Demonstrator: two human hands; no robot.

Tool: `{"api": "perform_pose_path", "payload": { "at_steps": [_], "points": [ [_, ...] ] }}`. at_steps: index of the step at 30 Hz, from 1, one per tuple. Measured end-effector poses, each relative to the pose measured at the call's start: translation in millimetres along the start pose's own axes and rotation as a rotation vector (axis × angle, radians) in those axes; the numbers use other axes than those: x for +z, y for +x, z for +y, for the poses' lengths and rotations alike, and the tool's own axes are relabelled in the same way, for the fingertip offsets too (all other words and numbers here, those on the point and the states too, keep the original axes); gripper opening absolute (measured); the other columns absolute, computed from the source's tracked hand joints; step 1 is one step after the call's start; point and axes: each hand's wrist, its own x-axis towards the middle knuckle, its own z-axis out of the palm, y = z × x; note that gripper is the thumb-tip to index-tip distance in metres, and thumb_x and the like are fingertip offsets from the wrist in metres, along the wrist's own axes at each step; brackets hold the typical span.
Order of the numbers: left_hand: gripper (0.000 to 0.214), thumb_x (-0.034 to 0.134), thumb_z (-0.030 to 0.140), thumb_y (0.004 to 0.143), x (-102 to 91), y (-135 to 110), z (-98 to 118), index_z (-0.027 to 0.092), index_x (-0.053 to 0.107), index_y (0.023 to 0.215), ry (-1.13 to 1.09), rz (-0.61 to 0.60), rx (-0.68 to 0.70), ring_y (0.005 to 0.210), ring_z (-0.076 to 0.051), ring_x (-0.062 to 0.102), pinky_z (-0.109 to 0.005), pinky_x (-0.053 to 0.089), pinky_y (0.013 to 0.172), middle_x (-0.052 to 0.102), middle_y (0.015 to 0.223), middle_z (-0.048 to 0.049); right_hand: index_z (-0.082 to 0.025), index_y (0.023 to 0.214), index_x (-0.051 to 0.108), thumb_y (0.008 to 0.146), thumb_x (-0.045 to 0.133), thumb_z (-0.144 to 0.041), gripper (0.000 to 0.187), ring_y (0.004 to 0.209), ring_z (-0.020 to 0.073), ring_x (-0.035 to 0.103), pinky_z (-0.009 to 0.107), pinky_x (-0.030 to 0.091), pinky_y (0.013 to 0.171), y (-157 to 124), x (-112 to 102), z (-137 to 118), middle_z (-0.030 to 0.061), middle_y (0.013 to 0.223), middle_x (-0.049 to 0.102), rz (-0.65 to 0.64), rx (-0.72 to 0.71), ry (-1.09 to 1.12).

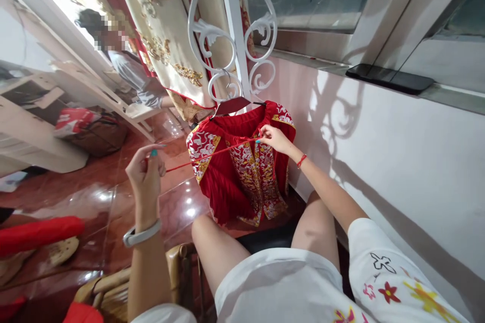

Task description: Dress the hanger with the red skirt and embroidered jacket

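A red embroidered garment (242, 171) hangs on a dark hanger (235, 105) from a white scrolled metal stand (231, 30). A red thread (212, 154) runs taut from the garment's neck area to my left hand (147, 171). That hand is raised at the left, fingers pinched on the thread's end. My right hand (273, 139) pinches the thread at the garment's front, near the collar. I sit on a wicker chair (113, 282) with my knees toward the garment.
A cream and gold embroidered cloth (162, 25) hangs behind the stand. Another person (129, 70) sits at the back left. A dark phone (390, 78) lies on the window ledge at right. Red cloth (38, 234) lies at the left on the glossy red floor tiles.
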Motion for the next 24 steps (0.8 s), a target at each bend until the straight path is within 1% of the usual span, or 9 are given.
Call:
{"api": "perform_pose_path", "payload": {
  "at_steps": [4, 7, 9, 12, 14, 17, 20, 22, 24],
  "points": [
    [0.008, 0.06, 0.032, 0.083, -33.3, -4.5, -16.8, 0.028, 0.067, 0.085, 0.089, 0.194, 0.013, 0.042, -0.009, 0.027, -0.02, 0.024, 0.041, 0.035, 0.05, 0.0072, -0.021, 0.117, 0.06, 0.084, 0.068, -0.026, 0.035, 0.057, 0.0123, 0.044, 0.027, 0.038, 0.062, 18.4, -15.7, -6.6, -0.0077, 0.064, 0.048, 0.078, -0.025, -0.149],
    [0.011, 0.056, 0.027, 0.078, -43.5, -18.0, -35.4, 0.029, 0.065, 0.084, 0.104, 0.281, -0.036, 0.04, -0.009, 0.026, -0.02, 0.025, 0.04, 0.032, 0.048, 0.0083, -0.023, 0.117, 0.068, 0.09, 0.06, -0.021, 0.029, 0.063, 0.0154, 0.051, 0.03, 0.041, 0.072, 25.6, -14.8, -10.7, -0.0026, 0.069, 0.061, 0.053, -0.053, -0.339],
    [0.014, 0.057, 0.033, 0.075, -42.7, -31.7, -57.9, 0.026, 0.064, 0.085, 0.157, 0.141, -0.232, 0.041, -0.009, 0.03, -0.019, 0.027, 0.041, 0.035, 0.048, 0.0087, -0.021, 0.112, 0.073, 0.092, 0.057, -0.02, 0.025, 0.071, 0.0181, 0.058, 0.032, 0.041, 0.079, 25.1, -11.1, -11.5, 0.0026, 0.08, 0.07, 0.058, -0.071, -0.446],
    [0.023, 0.063, 0.037, 0.069, -35.2, -53.3, -95.7, 0.02, 0.061, 0.084, 0.32, -0.206, -0.623, 0.052, -0.013, 0.05, -0.024, 0.042, 0.05, 0.05, 0.056, 0.005, -0.02, 0.108, 0.075, 0.094, 0.054, -0.02, 0.026, 0.077, 0.02, 0.063, 0.033, 0.041, 0.081, 20.4, -8.6, -10.8, 0.0065, 0.091, 0.075, 0.085, -0.087, -0.497],
    [0.02, 0.064, 0.033, 0.07, -23.5, -63.7, -110.3, 0.019, 0.058, 0.083, 0.501, -0.306, -0.711, 0.064, -0.019, 0.059, -0.028, 0.047, 0.059, 0.057, 0.063, 0.0012, -0.02, 0.107, 0.076, 0.094, 0.052, -0.02, 0.026, 0.075, 0.0199, 0.063, 0.032, 0.04, 0.079, 17.7, -9.1, -10.4, 0.0062, 0.089, 0.075, 0.096, -0.086, -0.499],
    [0.018, 0.058, 0.028, 0.081, 17.9, -67.0, -103.3, 0.02, 0.058, 0.096, 0.621, -0.361, -0.56, 0.071, -0.021, 0.062, -0.031, 0.047, 0.068, 0.061, 0.07, -0.0013, -0.02, 0.104, 0.076, 0.094, 0.052, -0.021, 0.026, 0.07, 0.0195, 0.061, 0.031, 0.039, 0.074, 16.6, -9.0, -11.0, 0.0053, 0.082, 0.074, 0.093, -0.084, -0.498],
    [0.031, 0.054, 0.029, 0.089, 89.1, -54.9, -77.2, 0.022, 0.052, 0.119, 0.508, -0.401, -0.213, 0.081, -0.02, 0.063, -0.032, 0.048, 0.077, 0.064, 0.087, -0.0042, -0.02, 0.101, 0.075, 0.094, 0.052, -0.021, 0.024, 0.067, 0.0185, 0.059, 0.03, 0.037, 0.072, 16.0, -7.0, -13.3, 0.0043, 0.078, 0.072, 0.079, -0.086, -0.495],
    [0.035, 0.061, 0.03, 0.086, 138.5, -43.0, -64.5, 0.021, 0.051, 0.118, 0.499, -0.341, -0.067, 0.088, -0.021, 0.062, -0.032, 0.048, 0.078, 0.062, 0.101, -0.0082, -0.021, 0.1, 0.074, 0.093, 0.052, -0.021, 0.023, 0.067, 0.0178, 0.058, 0.03, 0.036, 0.071, 13.8, -6.7, -15.5, 0.0039, 0.079, 0.072, 0.067, -0.086, -0.488],
    [0.027, 0.062, 0.027, 0.086, 175.5, -33.3, -60.3, 0.019, 0.053, 0.109, 0.538, -0.25, 0.012, 0.096, -0.025, 0.061, -0.034, 0.047, 0.08, 0.06, 0.108, -0.0126, -0.02, 0.1, 0.073, 0.093, 0.053, -0.02, 0.022, 0.066, 0.0172, 0.057, 0.029, 0.036, 0.069, 10.3, -8.5, -17.9, 0.0031, 0.077, 0.071, 0.052, -0.078, -0.482]
  ]
}}
